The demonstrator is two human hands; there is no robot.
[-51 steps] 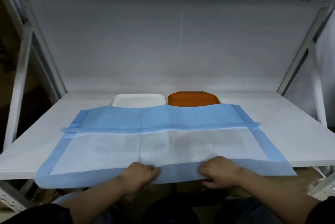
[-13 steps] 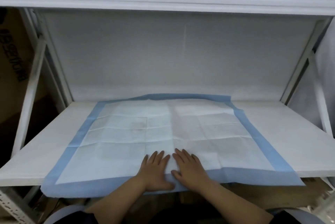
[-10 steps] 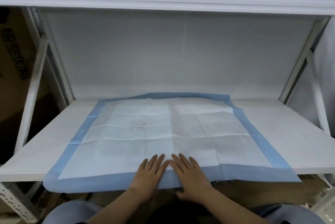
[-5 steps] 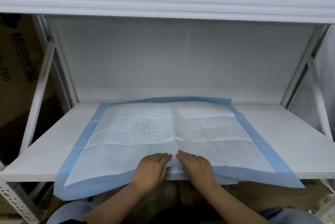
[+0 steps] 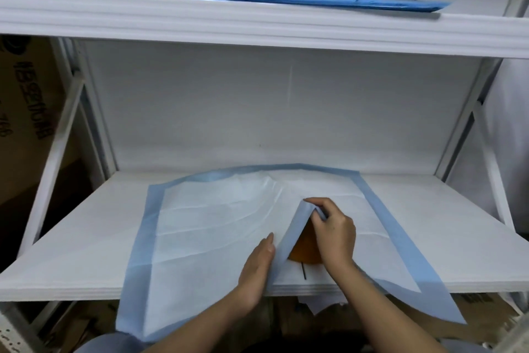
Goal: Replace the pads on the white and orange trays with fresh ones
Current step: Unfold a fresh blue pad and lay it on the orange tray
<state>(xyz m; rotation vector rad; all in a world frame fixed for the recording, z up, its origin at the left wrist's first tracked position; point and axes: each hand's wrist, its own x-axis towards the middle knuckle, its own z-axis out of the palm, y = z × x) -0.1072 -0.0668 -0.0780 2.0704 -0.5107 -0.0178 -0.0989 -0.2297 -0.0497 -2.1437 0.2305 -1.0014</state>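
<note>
Right hand [image 5: 333, 231] pinching the near edge of the blue-bordered pad [image 5: 217, 224], fingers [image 5: 316, 211] curled round the fold and lifting it into a tent. Left hand [image 5: 257, 267] flat, fingers straight, pressing the pad just left of that fold. Peeking out under the right fingers: the orange tray [image 5: 303, 252]. White tray hidden, probably under the pad further left. Best bet: peel slow, keep the left side pinned so nothing slides. Front edge drooping off the shelf [image 5: 443, 224]; loads of bare shelf either side. Way above the fingers, folded blue pads [image 5: 329, 0] on the upper shelf.
</note>
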